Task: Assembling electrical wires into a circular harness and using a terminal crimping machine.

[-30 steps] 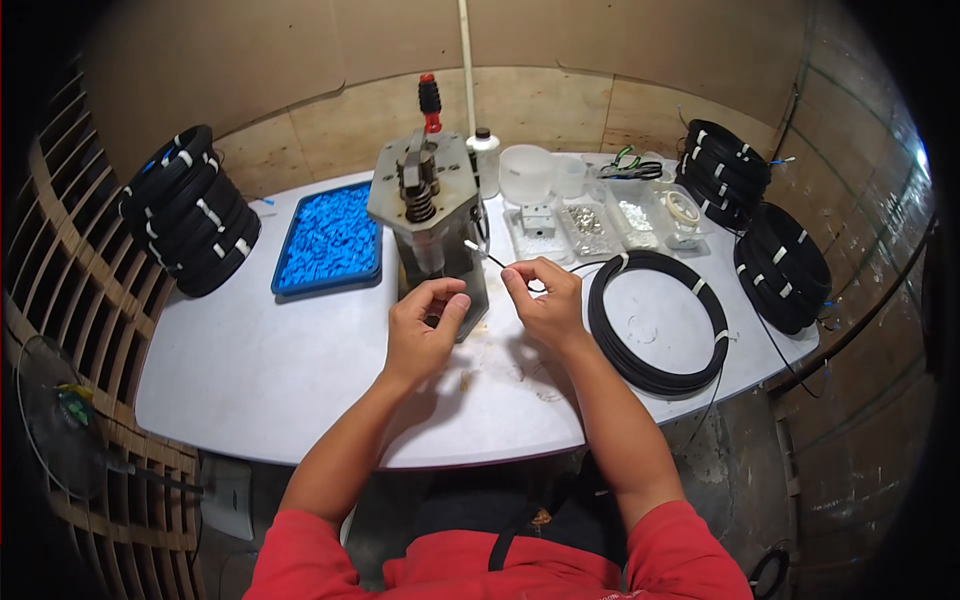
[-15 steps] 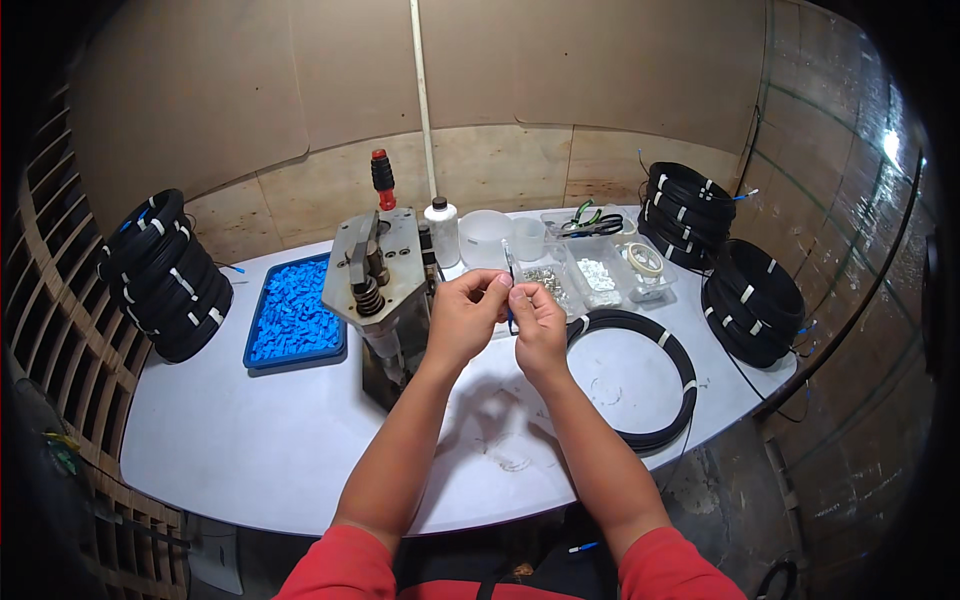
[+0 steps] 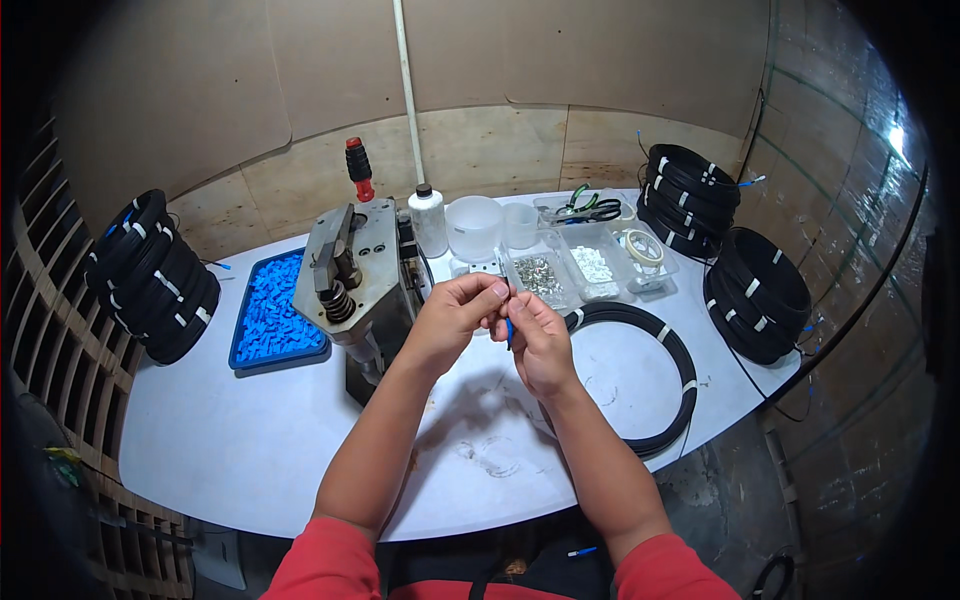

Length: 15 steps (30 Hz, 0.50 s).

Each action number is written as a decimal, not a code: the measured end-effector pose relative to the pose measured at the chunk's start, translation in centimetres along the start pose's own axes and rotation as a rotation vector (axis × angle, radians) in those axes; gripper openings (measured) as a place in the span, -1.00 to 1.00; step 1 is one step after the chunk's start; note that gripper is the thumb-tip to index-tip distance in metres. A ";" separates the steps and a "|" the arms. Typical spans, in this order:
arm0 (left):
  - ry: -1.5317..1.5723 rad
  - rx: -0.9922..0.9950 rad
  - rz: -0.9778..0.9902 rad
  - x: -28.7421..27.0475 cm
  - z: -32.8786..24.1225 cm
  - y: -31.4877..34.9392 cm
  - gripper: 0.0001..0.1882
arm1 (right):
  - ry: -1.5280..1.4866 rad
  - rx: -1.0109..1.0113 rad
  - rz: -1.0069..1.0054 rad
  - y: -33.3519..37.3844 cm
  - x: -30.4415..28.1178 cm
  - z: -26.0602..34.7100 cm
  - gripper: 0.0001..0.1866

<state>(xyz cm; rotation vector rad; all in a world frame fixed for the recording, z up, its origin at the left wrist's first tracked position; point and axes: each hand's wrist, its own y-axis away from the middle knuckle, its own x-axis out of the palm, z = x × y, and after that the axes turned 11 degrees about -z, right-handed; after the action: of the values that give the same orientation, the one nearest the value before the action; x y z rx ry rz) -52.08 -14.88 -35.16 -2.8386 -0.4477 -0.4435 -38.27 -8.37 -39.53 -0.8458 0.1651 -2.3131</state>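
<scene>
Currently both hands meet above the white desk (image 3: 250,440), just in front of the grey press machine (image 3: 355,285). Left hand (image 3: 450,325): fingers pinched together at the tip on a thin whitish end, too small to identify surely. Right hand (image 3: 540,345): fingers closed on a small blue piece (image 3: 509,330), which hangs just below the left fingertips. The two hands touch at the fingertips.

Around them: black cable coil (image 3: 640,375) lies flat on the desk beside the right hand; blue tray of small blue parts (image 3: 270,315) to the left of the press; clear bins of small metal and white parts (image 3: 575,270) behind the hands; stacked black coils at left (image 3: 155,275) and right (image 3: 745,280).

Judgement on doing this well: hold the pinch close to the end so the thin end stays straight, align it with the blue piece's axis, push in squarely. Keep wrists steady, work clear of the press. Risk: a bent or off-axis end, or dropping the piece.
</scene>
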 end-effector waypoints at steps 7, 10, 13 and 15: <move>-0.027 -0.008 0.044 -0.3 -0.1 0.0 -0.78 | 0.008 -0.016 -0.033 0.5 0.2 -0.2 -0.73; -0.080 0.019 0.025 -0.1 0.0 0.0 -0.78 | 0.002 -0.013 -0.033 0.4 0.2 -0.3 -0.75; -0.079 0.014 0.003 0.0 0.0 0.0 -0.78 | 0.007 -0.028 -0.036 0.4 0.4 -0.5 -0.75; -0.107 0.034 -0.017 0.1 0.0 0.1 -0.78 | 0.011 -0.029 -0.039 0.4 0.4 -0.5 -0.75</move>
<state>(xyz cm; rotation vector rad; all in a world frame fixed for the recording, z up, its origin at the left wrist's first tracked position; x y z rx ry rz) -51.94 -14.93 -35.15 -2.8372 -0.4953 -0.2849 -38.56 -9.02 -39.81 -0.8572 0.1889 -2.3570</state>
